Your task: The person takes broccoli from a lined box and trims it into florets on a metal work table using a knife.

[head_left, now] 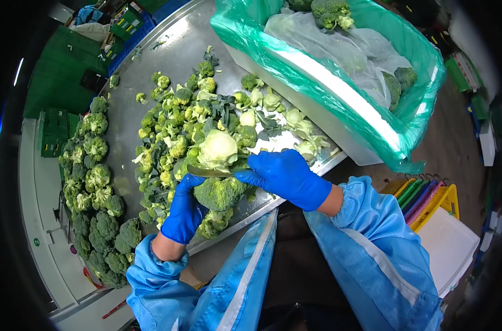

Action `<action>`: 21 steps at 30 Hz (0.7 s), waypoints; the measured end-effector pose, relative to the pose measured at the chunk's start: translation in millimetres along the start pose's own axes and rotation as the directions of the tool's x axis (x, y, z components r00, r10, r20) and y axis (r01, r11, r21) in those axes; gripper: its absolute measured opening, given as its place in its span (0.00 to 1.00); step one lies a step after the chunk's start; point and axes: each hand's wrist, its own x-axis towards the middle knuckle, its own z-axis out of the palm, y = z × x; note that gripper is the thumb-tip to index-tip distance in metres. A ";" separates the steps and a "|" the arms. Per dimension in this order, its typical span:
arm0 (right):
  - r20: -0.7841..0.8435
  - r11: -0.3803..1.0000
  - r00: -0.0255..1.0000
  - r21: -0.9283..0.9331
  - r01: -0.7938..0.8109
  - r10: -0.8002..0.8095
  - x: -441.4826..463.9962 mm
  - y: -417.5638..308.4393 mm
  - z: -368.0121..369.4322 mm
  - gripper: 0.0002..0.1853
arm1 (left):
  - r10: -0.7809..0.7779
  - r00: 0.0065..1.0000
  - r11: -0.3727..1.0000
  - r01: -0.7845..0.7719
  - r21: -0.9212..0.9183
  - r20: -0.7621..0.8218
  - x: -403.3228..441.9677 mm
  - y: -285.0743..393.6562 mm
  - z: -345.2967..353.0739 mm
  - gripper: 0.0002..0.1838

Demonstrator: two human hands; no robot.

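Observation:
In a blue glove, my left hand (183,212) is closed round a broccoli head (220,193), held over the near edge of the metal table (132,105). The head's pale cut stem (218,149) points away from me. My right hand (289,177), also gloved in blue, is closed on a knife; the handle is hidden in the fist. The knife's blade (206,172) lies across the broccoli between stem and crown, its tip close to my left thumb. Beyond my hands is a pile of small florets and leaves (176,127).
Whole broccoli heads (99,231) line the table's left side. A crate lined with green plastic (339,83) stands at the upper right, holding broccoli and clear film. Coloured hangers (422,198) and a white board (447,248) are at the lower right.

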 end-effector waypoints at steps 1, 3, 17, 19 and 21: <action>-0.047 1.000 0.999 0.000 0.003 -0.003 -1.6 6.8 3.5 0.17 | -0.009 1.000 1.000 0.010 -0.017 0.024 2.0 -1.7 3.6 0.24; -0.074 1.000 0.997 -0.013 -0.004 0.003 -6.3 19.1 -2.6 0.17 | -0.040 0.999 0.998 0.040 -0.047 -0.003 11.1 -9.6 0.0 0.24; 0.065 0.867 0.940 0.370 -0.335 0.335 -46.3 33.5 -35.4 0.24 | 0.304 0.952 0.843 -0.291 0.452 0.045 13.7 18.9 10.5 0.38; 0.084 0.929 0.972 0.289 -0.233 0.218 -36.1 32.7 -32.0 0.20 | 0.323 0.943 0.810 -0.318 0.493 0.077 17.2 22.6 3.4 0.41; 0.108 0.972 0.991 0.210 -0.102 0.080 -25.9 32.8 -25.1 0.19 | 0.320 0.946 0.797 -0.298 0.525 0.052 11.9 25.4 0.8 0.42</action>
